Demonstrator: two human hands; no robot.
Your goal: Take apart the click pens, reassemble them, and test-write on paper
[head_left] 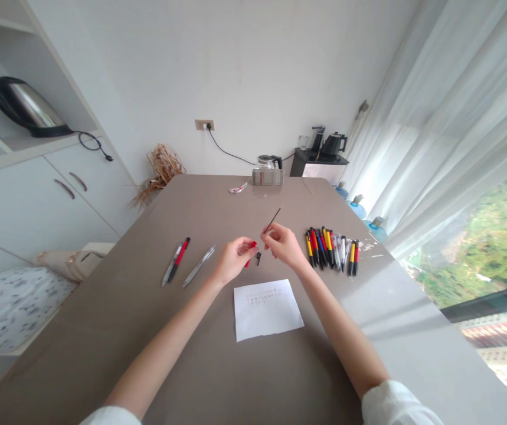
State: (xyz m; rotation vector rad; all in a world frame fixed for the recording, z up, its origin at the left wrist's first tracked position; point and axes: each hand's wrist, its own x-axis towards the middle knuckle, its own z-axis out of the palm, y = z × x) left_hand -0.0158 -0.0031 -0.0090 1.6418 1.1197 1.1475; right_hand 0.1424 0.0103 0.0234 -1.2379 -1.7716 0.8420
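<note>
Over the middle of the brown table [102, 330], my left hand [234, 258] is closed around a red pen part that shows at its fingertips and below the palm. My right hand [283, 243] pinches a thin dark refill [273, 219] that points up and away. A small black piece [258, 258] lies on the table between the hands. A white paper sheet [266, 309] with faint coloured marks lies just in front of both hands.
A row of several red, yellow, blue and white pens [331, 250] lies right of my right hand. Three pens [186, 263] lie to the left. A glass pot [268, 161] and a small wrapper [238, 188] sit at the table's far edge.
</note>
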